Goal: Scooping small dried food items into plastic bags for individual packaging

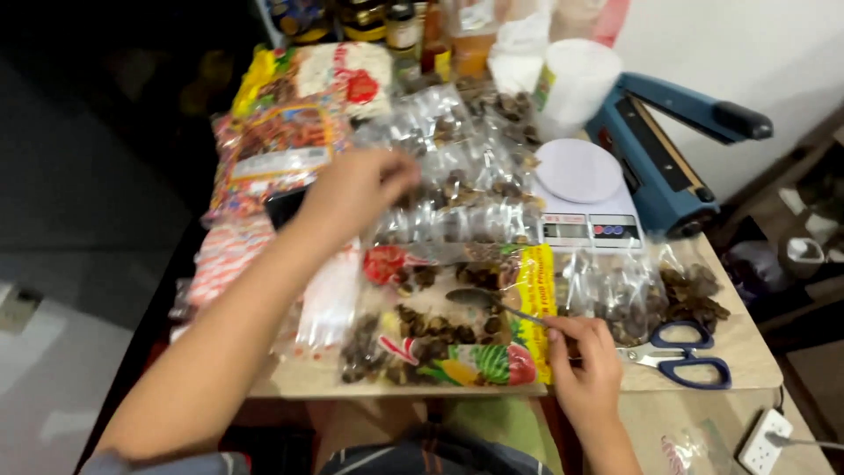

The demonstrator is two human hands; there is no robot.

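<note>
My left hand reaches out over the table, fingers curled, above a heap of small clear bags filled with brown dried pieces; motion blur hides whether it holds anything. My right hand near the front edge grips the handle of a metal spoon. The spoon's bowl lies over a large, colourfully printed bag that shows brown dried pieces through its clear middle.
A white kitchen scale stands behind the big bag, a blue heat sealer to its right. Blue-handled scissors lie at the front right beside loose brown pieces. Printed snack packs, bottles and a white cup crowd the back.
</note>
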